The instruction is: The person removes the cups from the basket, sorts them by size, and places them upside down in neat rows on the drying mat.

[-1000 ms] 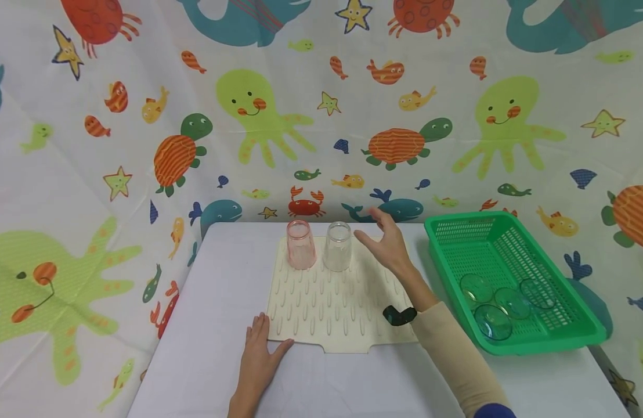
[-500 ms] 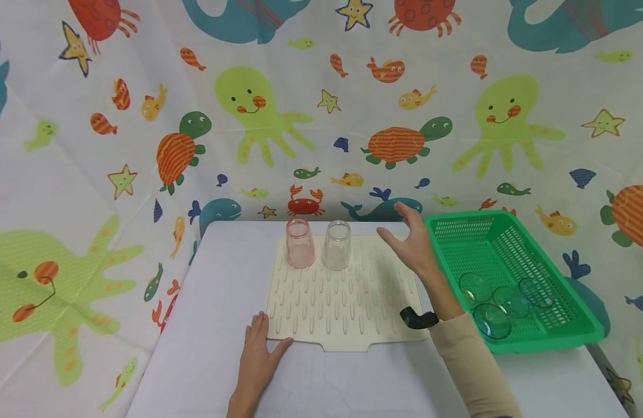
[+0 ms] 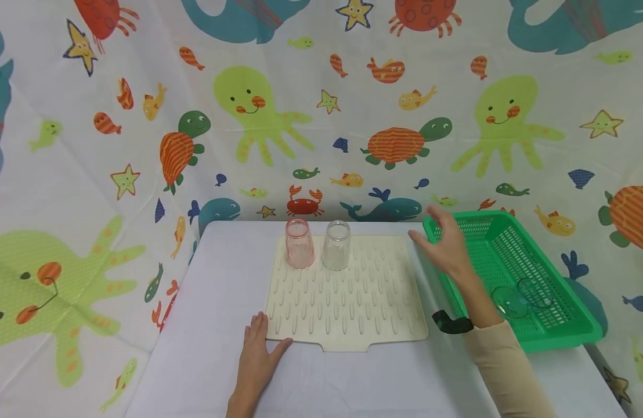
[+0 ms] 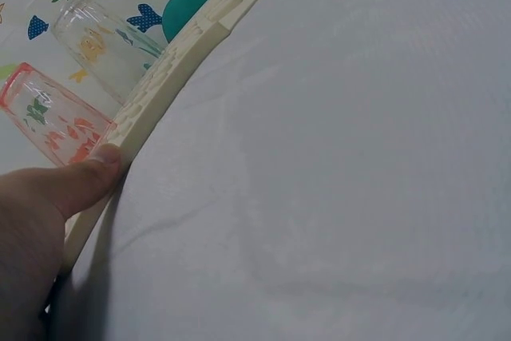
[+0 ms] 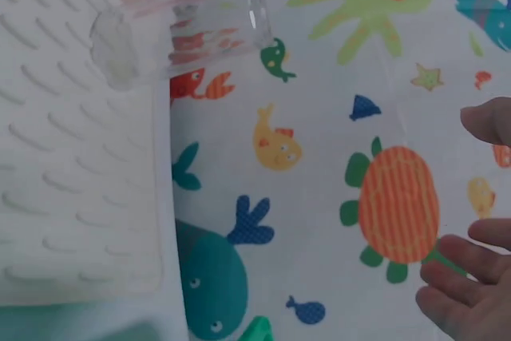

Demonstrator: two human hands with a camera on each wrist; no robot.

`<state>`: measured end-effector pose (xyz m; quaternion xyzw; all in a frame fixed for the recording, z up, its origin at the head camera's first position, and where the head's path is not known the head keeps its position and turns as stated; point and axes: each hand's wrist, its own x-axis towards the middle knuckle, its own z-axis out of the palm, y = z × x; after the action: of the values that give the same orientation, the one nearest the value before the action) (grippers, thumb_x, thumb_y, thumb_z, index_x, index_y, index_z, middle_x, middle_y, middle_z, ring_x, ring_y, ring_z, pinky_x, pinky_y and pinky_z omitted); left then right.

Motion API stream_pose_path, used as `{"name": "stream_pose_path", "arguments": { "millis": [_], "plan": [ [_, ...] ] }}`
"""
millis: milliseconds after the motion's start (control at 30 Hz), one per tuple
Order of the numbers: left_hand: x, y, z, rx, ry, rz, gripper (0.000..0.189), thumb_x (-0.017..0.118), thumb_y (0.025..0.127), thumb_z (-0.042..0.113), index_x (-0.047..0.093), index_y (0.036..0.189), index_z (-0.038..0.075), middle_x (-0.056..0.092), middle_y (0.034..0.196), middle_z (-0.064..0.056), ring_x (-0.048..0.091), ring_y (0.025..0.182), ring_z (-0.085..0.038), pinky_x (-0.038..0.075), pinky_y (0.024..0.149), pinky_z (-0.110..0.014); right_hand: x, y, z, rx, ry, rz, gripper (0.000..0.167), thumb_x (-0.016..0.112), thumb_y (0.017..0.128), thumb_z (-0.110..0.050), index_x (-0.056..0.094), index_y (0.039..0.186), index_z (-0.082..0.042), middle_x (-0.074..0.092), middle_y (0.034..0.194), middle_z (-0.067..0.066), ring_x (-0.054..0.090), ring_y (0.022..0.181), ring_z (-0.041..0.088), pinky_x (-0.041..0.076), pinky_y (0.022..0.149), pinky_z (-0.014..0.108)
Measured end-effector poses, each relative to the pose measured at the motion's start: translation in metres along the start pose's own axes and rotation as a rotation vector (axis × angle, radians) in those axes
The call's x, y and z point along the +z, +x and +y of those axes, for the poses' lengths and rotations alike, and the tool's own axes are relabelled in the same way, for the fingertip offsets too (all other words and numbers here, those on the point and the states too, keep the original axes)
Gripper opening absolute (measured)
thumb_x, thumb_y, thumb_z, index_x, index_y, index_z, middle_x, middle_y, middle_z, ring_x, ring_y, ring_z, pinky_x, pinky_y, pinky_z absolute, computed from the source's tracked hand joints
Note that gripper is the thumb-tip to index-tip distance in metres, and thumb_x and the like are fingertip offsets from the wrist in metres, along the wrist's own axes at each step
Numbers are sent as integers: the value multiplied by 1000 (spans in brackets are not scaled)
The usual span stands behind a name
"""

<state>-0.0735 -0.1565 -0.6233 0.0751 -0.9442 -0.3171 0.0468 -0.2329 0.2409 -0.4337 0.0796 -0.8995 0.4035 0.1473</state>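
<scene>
My left hand (image 3: 256, 351) rests at the near left corner of a cream ribbed drying board (image 3: 374, 302). Its fingers lie straight along the side, and in the left wrist view the thumb (image 4: 88, 177) touches the board's edge. Two tumblers stand at the back of that board: a pink glass (image 3: 300, 249) and, to its right, a clear glass (image 3: 336, 249). Over the left rim of a green plastic basket (image 3: 556, 343) hovers my right hand (image 3: 449, 247), thumb and fingers spread, holding nothing. The right wrist view also shows this hand (image 5: 487, 285) with parted fingers.
Inside the basket lie round greenish glass dishes (image 3: 510, 303), partly covered by my right forearm. A white cloth (image 3: 222, 278) covers the table. Behind it hangs a curtain (image 3: 321, 128) printed with sea animals, close past the table's back edge.
My right hand has moved rightward, from beside the clear glass to over the basket's left rim, and its arm now hides some dishes. The left hand and both glasses stay put.
</scene>
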Motion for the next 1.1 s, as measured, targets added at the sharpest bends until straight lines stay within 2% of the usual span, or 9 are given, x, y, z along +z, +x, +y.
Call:
{"name": "stream_pose_path", "arguments": {
  "millis": [367, 533, 667, 900, 1100],
  "plan": [
    [-2, 1, 1, -15, -1, -50, 100, 73, 85, 54, 31, 153, -6, 25, 164, -22, 17, 156, -36, 11, 131, -51, -33, -18, 36, 59, -101, -63, 76, 67, 95, -35, 35, 151, 5, 41, 151, 30, 39, 138, 49, 38, 110, 68],
    [-3, 1, 2, -20, -4, -47, 100, 74, 84, 54, 31, 153, -7, 26, 164, -22, 18, 155, -37, 12, 130, -51, -45, -28, 49, 71, -145, -89, 76, 65, 96, -36, 34, 150, 7, 40, 150, 32, 41, 134, 51, 40, 106, 68],
    [-4, 1, 2, -8, -4, -23, 100, 75, 84, 53, 33, 151, -8, 28, 163, -24, 21, 154, -39, 15, 129, -52, -51, -36, 57, 70, -185, -113, 76, 65, 97, -36, 34, 150, 8, 40, 147, 35, 42, 130, 52, 42, 102, 69],
    [-4, 3, 3, -16, -12, -47, 100, 75, 85, 52, 31, 153, -7, 25, 164, -22, 18, 155, -37, 12, 131, -50, -58, -52, 74, 101, -244, -161, 77, 64, 97, -36, 33, 148, 12, 41, 141, 39, 45, 123, 54, 47, 94, 70],
    [-4, 4, 2, -3, -20, -41, 100, 75, 84, 51, 32, 152, -8, 26, 163, -24, 19, 155, -39, 13, 130, -52, -61, -63, 86, 152, -272, -248, 82, 63, 97, -38, 28, 150, 14, 37, 144, 41, 42, 127, 57, 45, 97, 72]
  ]
}}
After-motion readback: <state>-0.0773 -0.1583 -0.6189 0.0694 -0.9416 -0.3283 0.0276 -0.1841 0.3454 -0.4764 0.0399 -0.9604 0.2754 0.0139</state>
